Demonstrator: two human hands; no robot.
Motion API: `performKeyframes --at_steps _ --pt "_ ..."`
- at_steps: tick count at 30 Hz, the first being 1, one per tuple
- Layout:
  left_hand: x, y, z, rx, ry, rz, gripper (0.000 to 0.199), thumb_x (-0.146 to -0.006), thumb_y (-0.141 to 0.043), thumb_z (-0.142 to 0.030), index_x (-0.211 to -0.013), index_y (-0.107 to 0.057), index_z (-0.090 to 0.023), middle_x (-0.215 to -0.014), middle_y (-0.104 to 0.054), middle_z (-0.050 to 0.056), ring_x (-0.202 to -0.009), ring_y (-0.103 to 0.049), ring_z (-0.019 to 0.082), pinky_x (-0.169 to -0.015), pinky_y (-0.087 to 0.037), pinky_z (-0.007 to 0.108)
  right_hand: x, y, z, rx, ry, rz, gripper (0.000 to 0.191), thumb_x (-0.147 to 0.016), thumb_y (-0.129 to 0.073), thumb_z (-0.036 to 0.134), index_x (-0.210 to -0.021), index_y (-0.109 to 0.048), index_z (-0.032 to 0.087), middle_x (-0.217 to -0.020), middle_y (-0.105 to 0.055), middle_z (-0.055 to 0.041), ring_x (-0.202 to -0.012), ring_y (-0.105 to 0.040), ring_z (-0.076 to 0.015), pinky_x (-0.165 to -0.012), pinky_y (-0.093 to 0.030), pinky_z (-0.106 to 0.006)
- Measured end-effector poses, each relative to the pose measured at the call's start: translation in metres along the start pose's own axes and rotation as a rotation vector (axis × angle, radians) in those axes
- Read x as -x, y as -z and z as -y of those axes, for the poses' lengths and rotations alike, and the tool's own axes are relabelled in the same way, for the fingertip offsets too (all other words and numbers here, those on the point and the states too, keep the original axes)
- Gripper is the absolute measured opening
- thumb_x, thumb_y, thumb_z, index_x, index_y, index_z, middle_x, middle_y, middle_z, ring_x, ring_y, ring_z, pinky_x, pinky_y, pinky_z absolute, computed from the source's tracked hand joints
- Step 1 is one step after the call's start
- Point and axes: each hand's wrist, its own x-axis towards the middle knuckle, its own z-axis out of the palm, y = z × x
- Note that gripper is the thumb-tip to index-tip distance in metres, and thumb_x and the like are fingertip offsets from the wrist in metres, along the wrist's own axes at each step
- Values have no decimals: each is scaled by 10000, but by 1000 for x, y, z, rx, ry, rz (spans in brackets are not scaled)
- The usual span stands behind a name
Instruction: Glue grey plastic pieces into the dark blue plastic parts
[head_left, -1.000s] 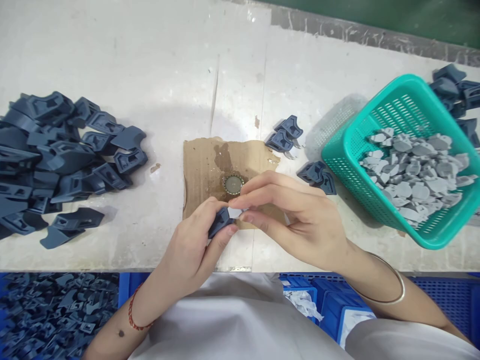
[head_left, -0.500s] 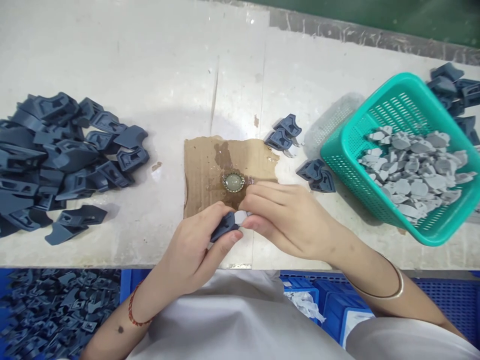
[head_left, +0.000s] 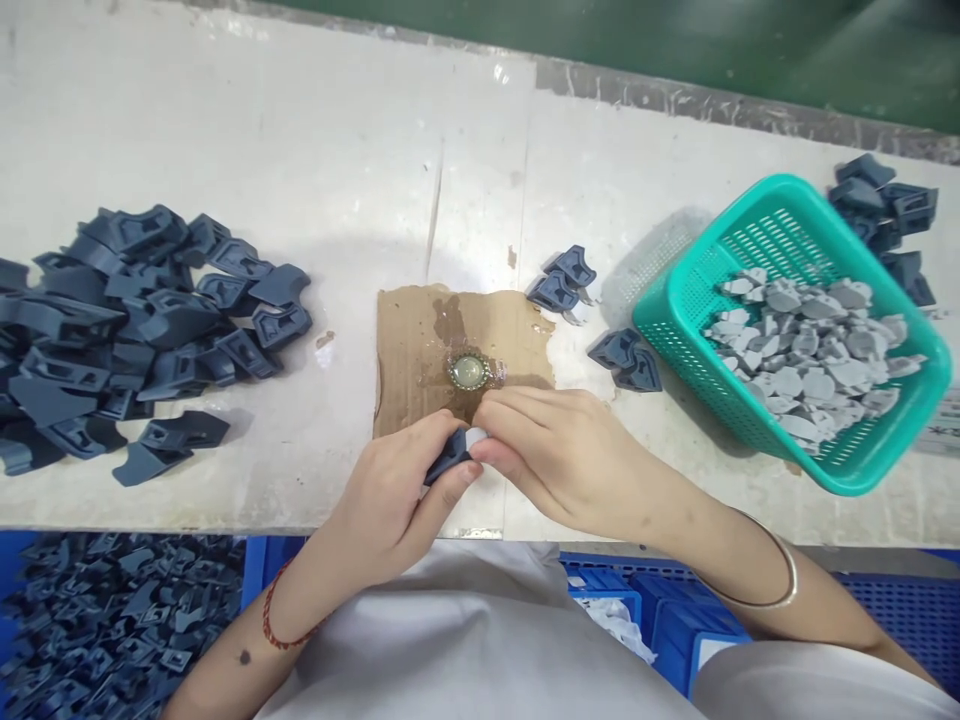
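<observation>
My left hand (head_left: 401, 490) is closed around a dark blue-grey plastic part (head_left: 448, 458), held over the table's near side. Between the thumb and fingers of my right hand (head_left: 559, 450) is a small light-grey plastic piece (head_left: 475, 437), set against the right end of the dark part. My fingers hide much of both pieces. Just beyond my hands, a small round dish of liquid (head_left: 469, 371) with a bumpy rim rests on a wet-stained sheet of cardboard (head_left: 405, 345).
A pile of dark parts (head_left: 150, 310) covers the table's left. At right stands a green basket (head_left: 675, 290) holding light-grey pieces (head_left: 810, 350). Several dark parts (head_left: 555, 290) lie between cardboard and basket, more (head_left: 885, 205) behind it. Below the edge are a bin of dark parts (head_left: 127, 610) and blue crates (head_left: 675, 620).
My right fingers have closed in further over the light-grey piece, so less of it shows beside the dark part. The whole view has shifted slightly.
</observation>
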Motion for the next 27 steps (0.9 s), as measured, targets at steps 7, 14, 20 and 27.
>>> performKeyframes --at_steps 7,14,20,27 --pt "2 1 2 -31 -73 -85 152 -1039 -503 -325 -999 -582 -202 -806 -643 10 -695 -609 162 -625 -471 276 0 3 -3 -1 82 -62 421 -1128 -319 316 -790 -543 201 -678 -577 -6 -618 -500 -146 -582 -374 -287" --pt "9 -10 6 81 -97 -325 292 -1016 -554 -283 -1305 -569 -244 -1036 -685 48 -967 -635 201 -874 -525 359 10 33 -28 141 -190 -364 348 -1098 -398 324 -790 -533 234 -693 -533 -28 -667 -478 -206 -653 -357 -364" --pt "10 12 5 -351 -67 -565 238 -995 -546 -167 -1189 -591 -296 -1156 -675 56 -1139 -616 266 -1008 -469 502 14 35 -51 395 -423 -477 302 -1058 -495 346 -803 -614 238 -967 -606 -127 -1017 -533 -335 -931 -407 -523" --pt "21 82 30 -842 165 -531 414 -967 -661 -423 -1328 -614 -226 -1422 -549 169 -1373 -449 476 -1102 -329 661 22 42 -58 467 -519 -419 294 -1041 -537 387 -909 -721 200 -1151 -646 -191 -1191 -527 -395 -1032 -394 -597"
